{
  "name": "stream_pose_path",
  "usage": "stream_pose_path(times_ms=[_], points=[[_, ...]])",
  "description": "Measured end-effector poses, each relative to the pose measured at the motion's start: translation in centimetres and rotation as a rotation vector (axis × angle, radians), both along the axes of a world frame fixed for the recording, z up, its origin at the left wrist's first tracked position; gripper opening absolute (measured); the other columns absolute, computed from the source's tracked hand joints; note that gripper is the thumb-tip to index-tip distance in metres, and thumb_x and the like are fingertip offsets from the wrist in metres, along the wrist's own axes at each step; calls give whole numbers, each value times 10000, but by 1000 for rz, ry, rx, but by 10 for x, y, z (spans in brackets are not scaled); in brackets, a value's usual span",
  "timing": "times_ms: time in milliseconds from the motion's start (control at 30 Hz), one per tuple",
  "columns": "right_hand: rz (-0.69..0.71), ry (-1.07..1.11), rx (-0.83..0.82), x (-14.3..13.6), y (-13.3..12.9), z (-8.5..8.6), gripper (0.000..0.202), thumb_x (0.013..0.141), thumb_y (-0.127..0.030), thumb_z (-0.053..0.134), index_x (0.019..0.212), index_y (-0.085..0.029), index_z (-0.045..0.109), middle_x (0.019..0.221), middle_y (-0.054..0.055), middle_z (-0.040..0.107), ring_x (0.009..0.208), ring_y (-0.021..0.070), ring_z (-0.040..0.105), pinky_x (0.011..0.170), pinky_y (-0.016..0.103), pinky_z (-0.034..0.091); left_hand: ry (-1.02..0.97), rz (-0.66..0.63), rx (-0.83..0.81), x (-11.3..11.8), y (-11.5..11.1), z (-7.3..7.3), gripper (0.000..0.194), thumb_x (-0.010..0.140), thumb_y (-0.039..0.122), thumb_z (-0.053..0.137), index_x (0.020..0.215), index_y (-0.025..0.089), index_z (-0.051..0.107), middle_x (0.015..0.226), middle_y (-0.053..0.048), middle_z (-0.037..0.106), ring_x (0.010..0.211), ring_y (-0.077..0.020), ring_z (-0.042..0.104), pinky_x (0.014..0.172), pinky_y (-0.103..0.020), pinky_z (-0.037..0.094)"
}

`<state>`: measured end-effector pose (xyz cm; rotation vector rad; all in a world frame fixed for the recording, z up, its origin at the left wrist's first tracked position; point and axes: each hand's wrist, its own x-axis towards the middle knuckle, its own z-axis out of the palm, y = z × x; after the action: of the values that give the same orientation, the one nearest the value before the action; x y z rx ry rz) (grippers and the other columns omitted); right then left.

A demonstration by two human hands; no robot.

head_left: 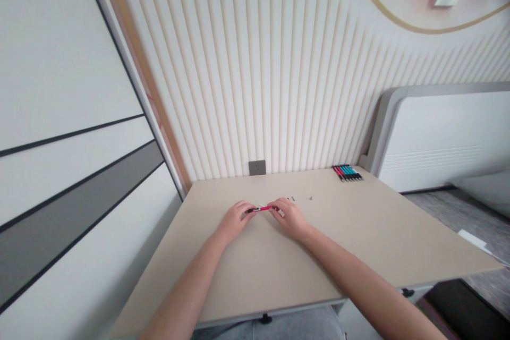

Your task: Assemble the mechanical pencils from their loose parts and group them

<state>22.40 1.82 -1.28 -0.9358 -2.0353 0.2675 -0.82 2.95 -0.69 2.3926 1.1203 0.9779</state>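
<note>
A slim pink and black pen (263, 209) is held level above the middle of the beige table (279, 271). Its black end is pinched between the fingers of my left hand (236, 219). My right hand (290, 217) closes its fingers on the pink end. Small parts (292, 199) lie on the table just behind my right hand, and a tiny grey piece (311, 198) is a little farther right. They are too small to make out.
A row of several pink, teal and black pens (347, 172) lies at the table's back right. A dark wall socket (257, 167) is behind the table. A white cabinet (79, 255) stands left, a bed headboard (438, 133) right.
</note>
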Motion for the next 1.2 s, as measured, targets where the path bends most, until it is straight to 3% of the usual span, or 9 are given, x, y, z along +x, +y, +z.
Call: stream_pose_path(times_ms=[167, 300, 433, 567, 700, 1033, 1200], points=[[50, 13, 48, -1, 0, -3, 240, 954, -292, 479, 1108, -219, 648, 918, 79, 667, 882, 192, 601, 817, 333, 478, -34, -25, -60, 2, -2, 1, 201, 901, 337, 559, 966, 206, 697, 927, -57, 651, 880, -187, 597, 820, -300, 459], [-6, -25, 4, 2, 1, -3, 398, 944, -281, 489, 1339, -228, 497, 1041, 82, 660, 949, 191, 589, 876, 343, 468, -207, 94, -175, 4, -1, -1, 235, 866, 373, 591, 953, 174, 681, 853, -45, 663, 771, -177, 589, 727, -280, 454], [-135, -259, -48, 8, 1, 1, 276, 936, -280, 495, 1161, -212, 640, 1050, 86, 657, 989, 210, 563, 889, 342, 434, -409, 143, -259, 0, 3, -3, 298, 883, 416, 543, 992, 153, 635, 884, -43, 668, 783, -170, 599, 725, -272, 462], [-193, -450, -122, 11, 1, 3, 205, 920, -285, 527, 953, -207, 714, 957, 78, 672, 954, 215, 566, 873, 329, 410, -247, 223, -93, -8, 7, -2, 227, 891, 368, 538, 980, 184, 637, 899, -38, 655, 786, -173, 581, 760, -298, 464], [-215, -477, -152, 11, 6, -1, 189, 910, -248, 541, 857, -206, 718, 908, 87, 680, 924, 224, 581, 850, 331, 404, -61, 191, 79, -17, 10, -1, 142, 896, 297, 547, 941, 202, 642, 933, -53, 634, 899, -204, 573, 839, -346, 453], [-247, -312, -178, 32, 18, -1, 195, 939, -235, 499, 894, -185, 682, 900, 83, 694, 883, 204, 599, 815, 310, 411, 25, 191, 86, -22, 13, -7, 124, 909, 263, 542, 947, 200, 642, 933, -50, 628, 930, -209, 576, 847, -346, 455], [-214, -304, -155, 29, 16, 0, 193, 947, -253, 502, 888, -189, 674, 895, 70, 692, 880, 196, 594, 819, 308, 411, 24, 172, 82, -21, 13, -9, 139, 915, 279, 537, 960, 201, 643, 930, -49, 631, 922, -205, 581, 847, -343, 458]])
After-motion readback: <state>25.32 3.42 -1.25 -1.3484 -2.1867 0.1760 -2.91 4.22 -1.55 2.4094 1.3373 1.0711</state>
